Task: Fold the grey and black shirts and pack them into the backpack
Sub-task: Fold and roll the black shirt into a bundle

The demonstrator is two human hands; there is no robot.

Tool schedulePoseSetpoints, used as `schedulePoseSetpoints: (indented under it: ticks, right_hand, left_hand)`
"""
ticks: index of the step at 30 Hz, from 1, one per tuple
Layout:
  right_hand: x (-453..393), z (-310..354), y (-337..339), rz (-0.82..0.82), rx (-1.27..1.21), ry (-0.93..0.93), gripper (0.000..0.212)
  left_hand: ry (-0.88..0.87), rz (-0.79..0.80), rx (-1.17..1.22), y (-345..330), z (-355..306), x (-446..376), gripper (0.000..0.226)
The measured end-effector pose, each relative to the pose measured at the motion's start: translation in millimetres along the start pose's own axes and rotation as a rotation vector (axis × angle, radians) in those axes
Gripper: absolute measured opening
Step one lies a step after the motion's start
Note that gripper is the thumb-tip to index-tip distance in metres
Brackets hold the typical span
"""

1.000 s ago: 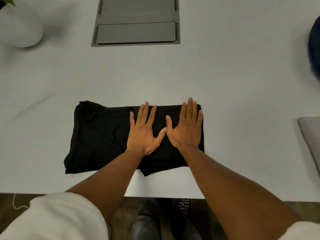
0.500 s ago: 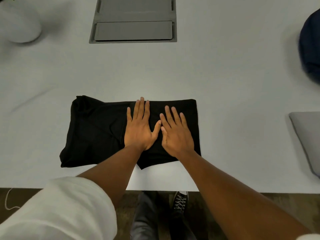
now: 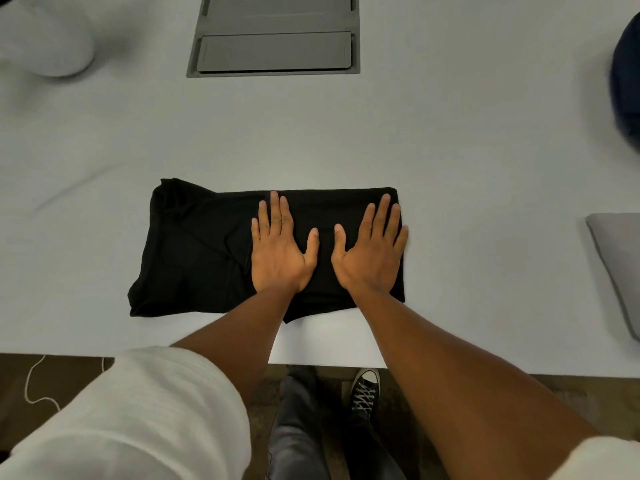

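2 flat hands pressing a folded black shirt on a white table.

The fingers of the left hand [image 3: 280,252] lie straight and slightly spread on the middle of the black shirt [image 3: 194,251]; the fingers of the right hand [image 3: 372,252] lie straight and fanned on its right end, the little finger at the cloth's right edge. Neither hand grips anything. The shirt is a folded rectangle near the front edge of the table [image 3: 450,150]. A folded grey shirt [image 3: 620,268] lies at the right edge of view, well apart. A dark blue bag [image 3: 628,84] is cut off at the upper right; I cannot tell what it holds. A grey hatch [image 3: 273,51] sits closed in the tabletop. Half a second ago the right hand lay beside the left, thumbs touching; it has since slid to the right end.
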State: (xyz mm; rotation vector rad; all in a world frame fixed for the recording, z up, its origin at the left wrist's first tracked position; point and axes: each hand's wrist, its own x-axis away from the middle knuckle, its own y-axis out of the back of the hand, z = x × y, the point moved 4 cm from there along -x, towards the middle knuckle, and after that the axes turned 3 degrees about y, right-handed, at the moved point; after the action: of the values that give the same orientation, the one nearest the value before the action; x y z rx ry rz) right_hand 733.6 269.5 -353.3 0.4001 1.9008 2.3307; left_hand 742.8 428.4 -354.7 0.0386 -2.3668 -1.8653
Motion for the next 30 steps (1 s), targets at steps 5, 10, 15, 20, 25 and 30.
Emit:
schedulePoseSetpoints:
  ticks: [5, 10, 15, 20, 25, 30]
  right_hand:
    - [1, -1, 6, -0.006, -0.097, -0.058, 0.064]
    - [-4, -7, 24, 0.022, -0.269, -0.245, 0.072]
    - [-14, -22, 49, 0.175, -0.597, -0.586, 0.064]
    - [-19, -1, 77, 0.506, -1.023, -0.723, 0.039]
    - [-11, 49, 117, 0.762, -1.127, -0.529, 0.035]
    - [-3, 96, 136, 0.873, -1.184, -0.411, 0.038]
  left_hand:
    - [-0.001, 0.003, -0.008, -1, 0, -1, 0.079]
    - [-0.022, 0.051, -0.015, 3, -1, -3, 0.080]
    - [-0.013, 0.326, -0.035, 9, -3, -12, 0.086]
    - [0.121, 0.650, 0.078, 52, -6, -34, 0.089]
    - [0.424, 0.579, 0.547, 109, -22, -32, 0.090]
    - [0.604, 0.835, 0.943, 149, -10, -18, 0.076]
